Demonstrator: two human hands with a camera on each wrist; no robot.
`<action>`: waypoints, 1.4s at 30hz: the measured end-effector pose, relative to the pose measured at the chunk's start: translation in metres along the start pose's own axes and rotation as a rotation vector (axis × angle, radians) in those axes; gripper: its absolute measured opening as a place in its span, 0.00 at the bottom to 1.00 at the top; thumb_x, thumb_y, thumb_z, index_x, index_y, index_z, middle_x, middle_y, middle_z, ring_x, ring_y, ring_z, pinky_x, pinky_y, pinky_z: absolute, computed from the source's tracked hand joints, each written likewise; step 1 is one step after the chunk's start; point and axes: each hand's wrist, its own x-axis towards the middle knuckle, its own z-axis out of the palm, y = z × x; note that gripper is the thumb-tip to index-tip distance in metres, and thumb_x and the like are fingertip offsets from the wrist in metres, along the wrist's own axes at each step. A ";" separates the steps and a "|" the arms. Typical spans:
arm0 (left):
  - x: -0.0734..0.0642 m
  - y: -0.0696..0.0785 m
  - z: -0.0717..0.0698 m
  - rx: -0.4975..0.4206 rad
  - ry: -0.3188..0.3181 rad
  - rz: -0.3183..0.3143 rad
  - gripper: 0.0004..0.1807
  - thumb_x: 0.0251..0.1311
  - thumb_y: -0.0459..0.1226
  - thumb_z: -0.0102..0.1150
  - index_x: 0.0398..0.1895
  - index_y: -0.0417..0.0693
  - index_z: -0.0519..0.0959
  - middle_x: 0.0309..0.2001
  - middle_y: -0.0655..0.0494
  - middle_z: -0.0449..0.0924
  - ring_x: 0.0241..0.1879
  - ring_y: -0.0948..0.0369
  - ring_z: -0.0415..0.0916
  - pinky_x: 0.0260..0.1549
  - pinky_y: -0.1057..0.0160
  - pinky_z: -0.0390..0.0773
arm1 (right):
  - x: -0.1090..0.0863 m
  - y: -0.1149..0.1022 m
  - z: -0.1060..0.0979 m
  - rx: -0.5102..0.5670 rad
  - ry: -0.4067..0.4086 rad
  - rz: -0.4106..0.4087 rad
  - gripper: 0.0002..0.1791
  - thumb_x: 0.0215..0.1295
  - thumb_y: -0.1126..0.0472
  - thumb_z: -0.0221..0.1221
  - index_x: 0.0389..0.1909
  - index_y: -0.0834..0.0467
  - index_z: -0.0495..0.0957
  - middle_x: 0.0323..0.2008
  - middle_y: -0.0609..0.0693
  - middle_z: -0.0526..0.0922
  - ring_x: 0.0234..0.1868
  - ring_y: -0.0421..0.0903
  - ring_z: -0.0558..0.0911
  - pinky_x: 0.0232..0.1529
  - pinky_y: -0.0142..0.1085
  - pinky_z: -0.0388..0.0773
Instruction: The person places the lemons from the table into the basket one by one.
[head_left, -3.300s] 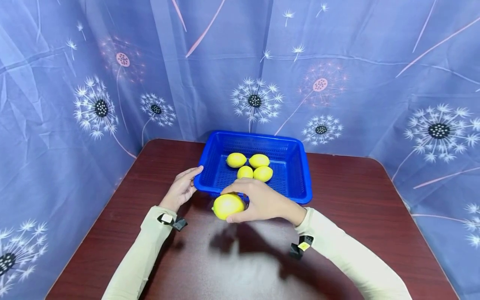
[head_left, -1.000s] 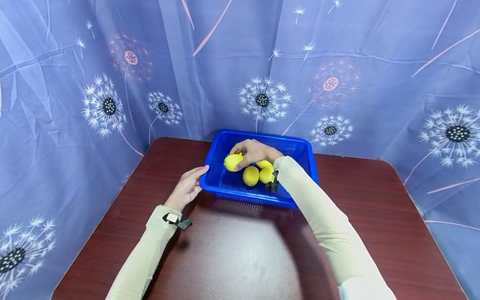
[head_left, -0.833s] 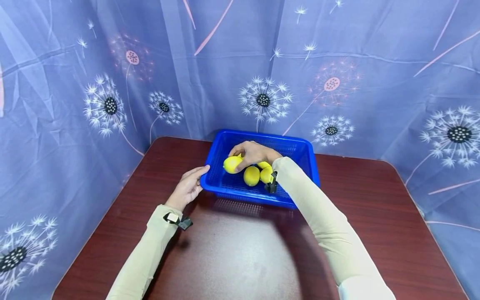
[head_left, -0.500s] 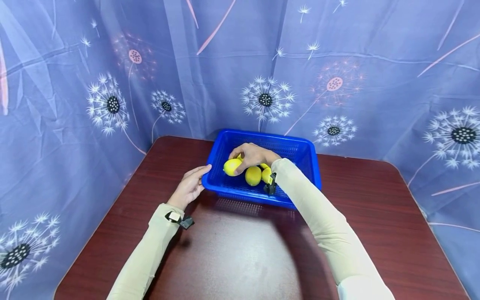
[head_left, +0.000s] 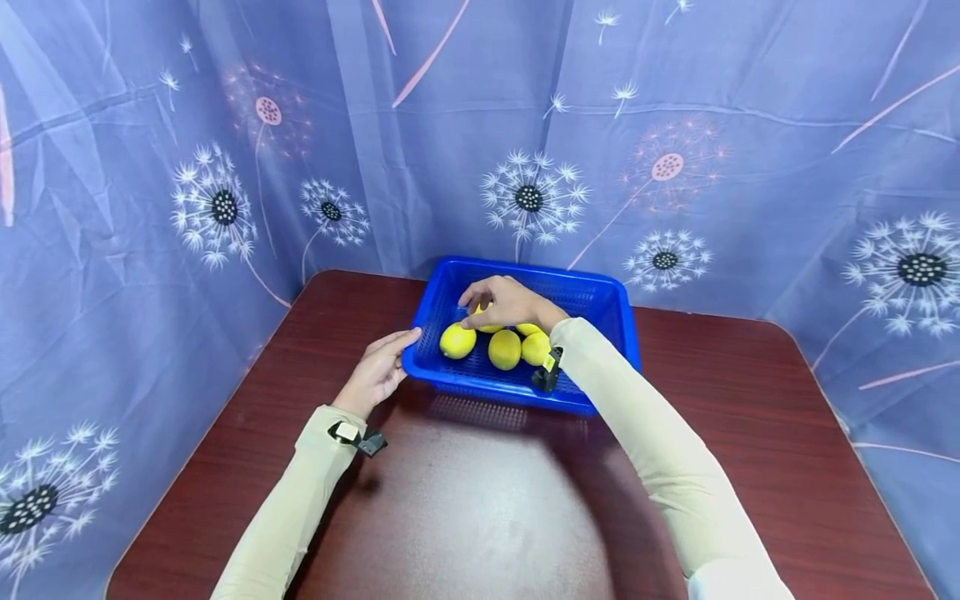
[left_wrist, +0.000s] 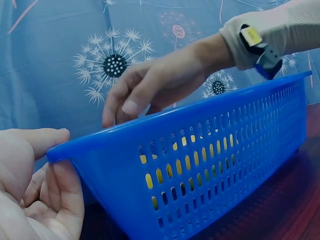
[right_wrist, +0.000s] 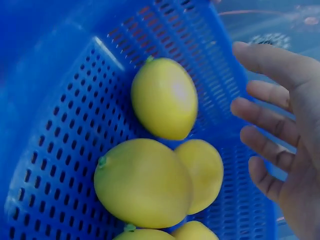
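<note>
My left hand (head_left: 375, 373) pinches the front left corner of a blue plastic basket (head_left: 628, 329), with the thumb and fingers on either side of the rim in the left wrist view. Over the basket hovers my right hand (head_left: 512, 302), its fingers loosely bent and nothing held between them. Just below its fingertips, a yellow lemon (head_left: 457, 342) lies in the left part of the basket. In the right wrist view this lemon (right_wrist: 165, 98) rests apart from the hand. Several more lemons are grouped beside it, among them a front one (head_left: 505, 350); the right hand and wrist partly hide others.
The basket stands near the back of a dark red-brown wooden table (head_left: 360, 517). Behind and around the table hangs a blue curtain (head_left: 420, 167) with dandelion prints. A small black camera (head_left: 547, 371) on the right wrist overlaps the basket's front part.
My right hand carried a lemon from in front of the basket into its left part, then let go and rose slightly. The left hand has kept its hold on the rim.
</note>
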 end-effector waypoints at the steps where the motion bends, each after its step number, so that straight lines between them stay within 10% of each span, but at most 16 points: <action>1: 0.000 0.000 0.000 0.000 0.002 -0.002 0.04 0.72 0.39 0.62 0.41 0.48 0.81 0.33 0.58 0.87 0.29 0.66 0.82 0.31 0.71 0.83 | -0.003 -0.002 -0.001 -0.004 0.023 -0.005 0.23 0.63 0.45 0.70 0.54 0.52 0.83 0.44 0.45 0.87 0.47 0.44 0.82 0.41 0.39 0.82; 17: 0.001 0.002 0.001 0.010 0.021 -0.007 0.03 0.71 0.39 0.63 0.38 0.51 0.82 0.32 0.59 0.87 0.29 0.66 0.83 0.32 0.69 0.84 | -0.063 -0.015 -0.010 -0.052 0.267 0.035 0.18 0.67 0.48 0.67 0.50 0.55 0.83 0.40 0.48 0.88 0.42 0.45 0.86 0.48 0.45 0.82; 42: -0.002 0.004 0.001 0.089 0.024 0.013 0.05 0.70 0.40 0.64 0.41 0.50 0.80 0.34 0.58 0.87 0.31 0.66 0.83 0.34 0.69 0.84 | -0.192 0.050 -0.038 -0.262 0.686 0.220 0.14 0.66 0.52 0.67 0.43 0.59 0.85 0.36 0.52 0.89 0.36 0.50 0.86 0.39 0.46 0.80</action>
